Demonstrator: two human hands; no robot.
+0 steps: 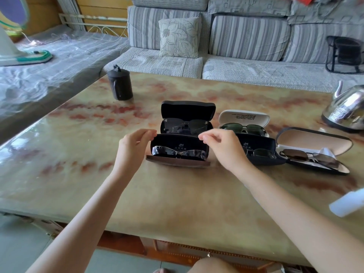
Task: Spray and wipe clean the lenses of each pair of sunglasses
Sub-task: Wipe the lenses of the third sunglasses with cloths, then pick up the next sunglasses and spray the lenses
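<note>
Pinching the raised black lid of the brown hard glasses case with the fingers of our left hand and right hand, we judge cleaning not yet begun. Its silver-framed sunglasses lie inside, four more cased pairs wait on the marbled worktop, and the white spray bottle lies untouched.

Wide tabletop left and front, five open cases clustered, kettle right
</note>
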